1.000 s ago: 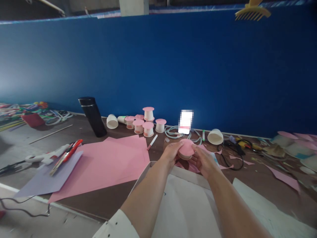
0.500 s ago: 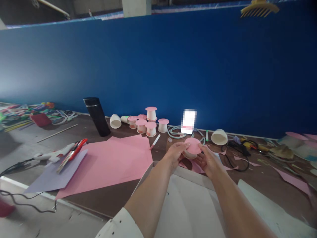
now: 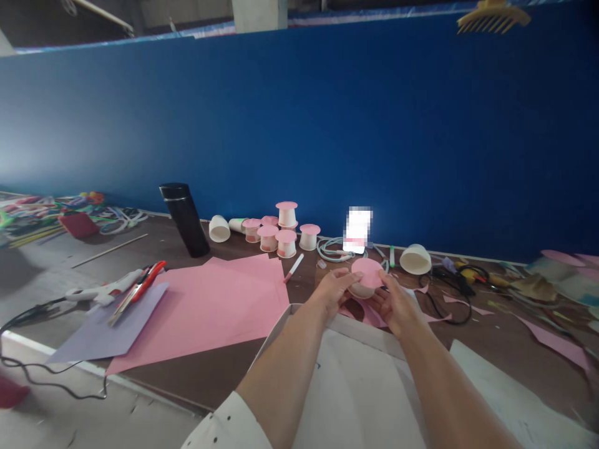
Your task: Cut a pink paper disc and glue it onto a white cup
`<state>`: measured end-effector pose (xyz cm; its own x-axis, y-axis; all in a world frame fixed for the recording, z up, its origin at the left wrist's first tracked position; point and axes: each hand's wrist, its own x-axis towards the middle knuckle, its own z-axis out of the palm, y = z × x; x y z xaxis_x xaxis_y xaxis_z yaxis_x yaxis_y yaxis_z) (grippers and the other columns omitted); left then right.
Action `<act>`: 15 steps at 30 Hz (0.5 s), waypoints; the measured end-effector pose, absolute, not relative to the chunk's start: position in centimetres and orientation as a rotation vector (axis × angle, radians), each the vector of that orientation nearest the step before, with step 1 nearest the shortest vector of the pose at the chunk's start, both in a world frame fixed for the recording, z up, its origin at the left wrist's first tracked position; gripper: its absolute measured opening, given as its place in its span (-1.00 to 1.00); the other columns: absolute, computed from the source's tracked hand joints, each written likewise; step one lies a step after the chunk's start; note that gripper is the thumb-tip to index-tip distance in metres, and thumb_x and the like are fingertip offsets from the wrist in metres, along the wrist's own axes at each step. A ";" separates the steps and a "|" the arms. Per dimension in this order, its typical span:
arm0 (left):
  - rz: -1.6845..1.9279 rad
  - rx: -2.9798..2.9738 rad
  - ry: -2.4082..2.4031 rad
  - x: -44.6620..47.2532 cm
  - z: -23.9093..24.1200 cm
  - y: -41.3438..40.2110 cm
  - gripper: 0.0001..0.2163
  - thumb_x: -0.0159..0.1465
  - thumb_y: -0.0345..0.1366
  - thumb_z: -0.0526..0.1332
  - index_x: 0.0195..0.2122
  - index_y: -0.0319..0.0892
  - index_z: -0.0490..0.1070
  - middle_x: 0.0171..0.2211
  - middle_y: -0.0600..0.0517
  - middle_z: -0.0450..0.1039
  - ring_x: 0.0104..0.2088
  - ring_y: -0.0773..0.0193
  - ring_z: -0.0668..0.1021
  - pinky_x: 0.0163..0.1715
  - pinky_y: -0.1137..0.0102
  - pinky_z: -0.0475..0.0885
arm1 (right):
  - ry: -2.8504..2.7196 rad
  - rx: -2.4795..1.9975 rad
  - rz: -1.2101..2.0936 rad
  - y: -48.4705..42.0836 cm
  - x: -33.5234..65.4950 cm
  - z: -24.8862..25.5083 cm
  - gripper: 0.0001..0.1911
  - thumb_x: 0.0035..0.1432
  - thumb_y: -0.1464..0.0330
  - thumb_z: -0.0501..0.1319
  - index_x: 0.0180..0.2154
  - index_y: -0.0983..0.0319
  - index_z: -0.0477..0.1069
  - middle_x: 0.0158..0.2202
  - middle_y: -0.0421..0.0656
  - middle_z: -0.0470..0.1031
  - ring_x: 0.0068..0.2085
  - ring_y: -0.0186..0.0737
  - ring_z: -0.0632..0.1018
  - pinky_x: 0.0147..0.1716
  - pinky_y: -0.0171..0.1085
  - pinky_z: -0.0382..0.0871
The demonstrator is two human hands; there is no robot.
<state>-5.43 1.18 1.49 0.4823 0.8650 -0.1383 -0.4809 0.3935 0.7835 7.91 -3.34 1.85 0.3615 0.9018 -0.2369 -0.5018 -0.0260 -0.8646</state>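
Note:
Both my hands hold one small paper cup with a pink round paper disc on top, just above the table. My left hand pinches its left side with fingers curled. My right hand cups its right side and bottom. Under my forearms lies a large white sheet. Pink paper scraps lie below the cup.
Several finished pink-topped cups stand by the blue wall, beside a black flask, two tipped white cups, a lit phone, cables and a marker. Pink sheets, a lilac sheet, scissors and a glue gun lie left.
The cup with its disc has risen slightly and tilted, turning between my fingers. The view shifted a little to the left.

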 end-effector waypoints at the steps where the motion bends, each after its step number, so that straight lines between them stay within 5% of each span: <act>1: 0.917 0.740 0.606 -5.4 1.5 1.2 -0.64 -0.12 -0.22 0.55 -0.35 -0.24 0.50 -0.41 0.02 0.48 -0.38 0.35 0.51 -0.30 0.44 0.40 | -0.466 -1.099 1.192 -3.3 7.9 1.8 -0.78 0.05 0.27 0.38 -0.27 0.20 0.44 -0.47 -0.10 0.62 -0.33 -0.05 0.68 -0.40 -0.24 0.62; 15: 0.964 0.716 0.608 -5.6 1.8 1.1 -0.73 -0.01 -0.25 0.50 -0.40 -0.28 0.50 -0.46 0.03 0.45 -0.44 0.37 0.47 -0.30 0.41 0.41 | -0.626 -1.089 1.259 -4.2 7.2 2.5 -0.75 -0.05 0.33 0.46 -0.30 0.18 0.49 -0.36 -0.12 0.65 -0.24 -0.06 0.68 -0.34 -0.25 0.64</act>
<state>-5.58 1.15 1.83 0.4429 0.8849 -0.1441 -0.5117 0.3814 0.7698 7.21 -4.18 2.49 0.2464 0.9526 -0.1785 -0.4327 -0.0567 -0.8997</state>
